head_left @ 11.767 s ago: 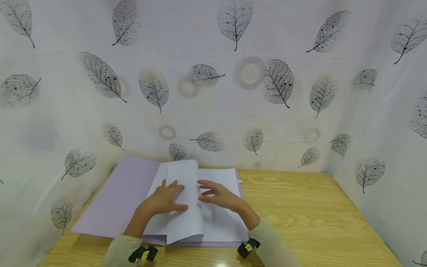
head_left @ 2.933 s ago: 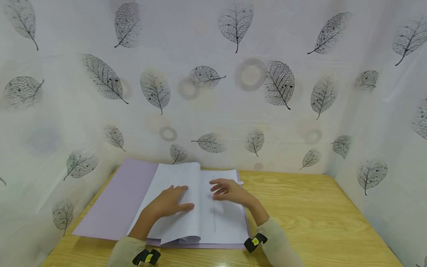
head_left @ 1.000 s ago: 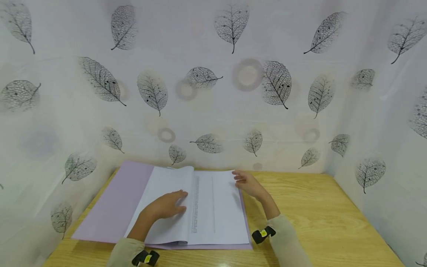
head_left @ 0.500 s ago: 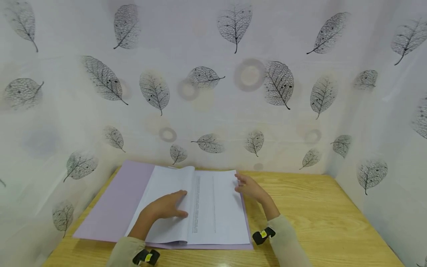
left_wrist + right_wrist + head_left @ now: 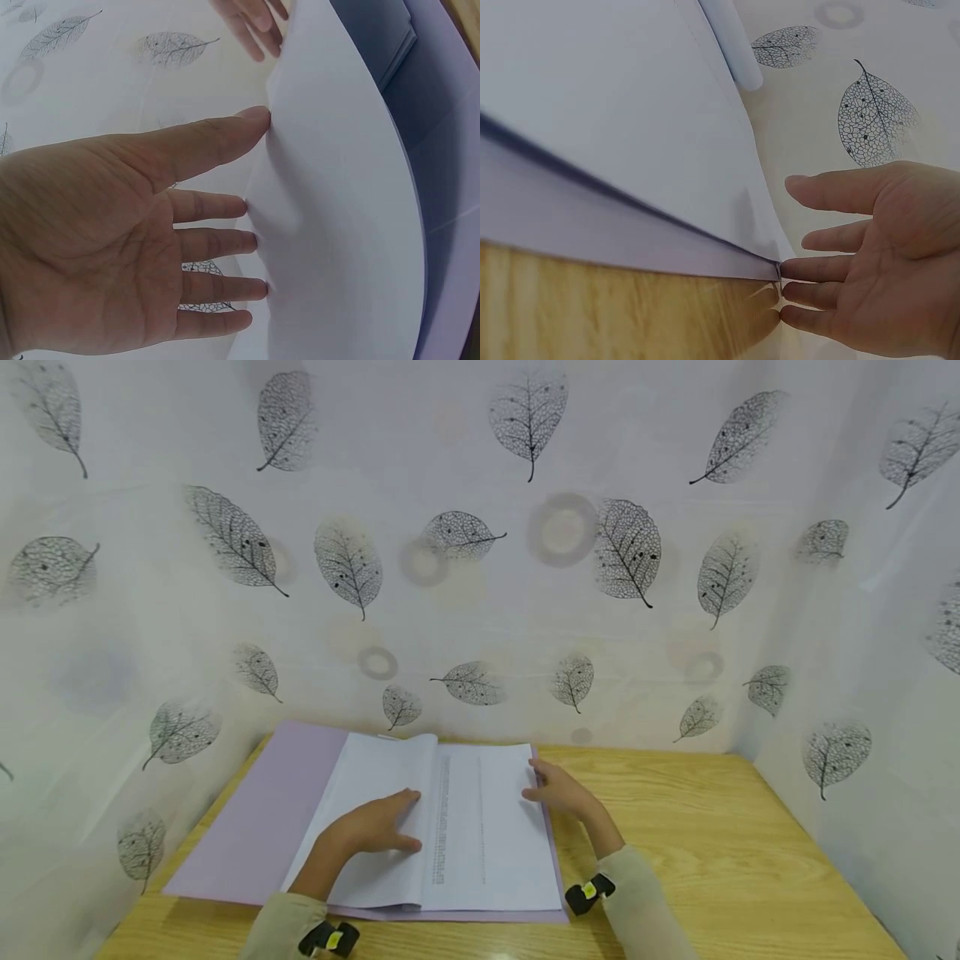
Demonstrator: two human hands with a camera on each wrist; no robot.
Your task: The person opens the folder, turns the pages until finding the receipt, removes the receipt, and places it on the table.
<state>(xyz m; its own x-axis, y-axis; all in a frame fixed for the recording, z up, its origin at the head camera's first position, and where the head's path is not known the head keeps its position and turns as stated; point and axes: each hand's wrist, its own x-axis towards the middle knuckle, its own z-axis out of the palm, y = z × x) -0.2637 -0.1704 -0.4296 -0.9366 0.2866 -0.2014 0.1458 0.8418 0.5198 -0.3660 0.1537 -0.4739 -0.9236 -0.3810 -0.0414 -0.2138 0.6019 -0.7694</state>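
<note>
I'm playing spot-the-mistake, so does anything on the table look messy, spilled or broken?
Nothing looks spilled or broken on the wooden table. The only slightly odd bit is the left-side pages in the purple folder: they bulge up near its middle instead of lying flat, with the left hand touching them.

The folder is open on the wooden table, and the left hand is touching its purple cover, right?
Not quite: the left hand touches a white page, not the purple cover, as the left wrist view shows. The folder is open on the wooden table.
</note>
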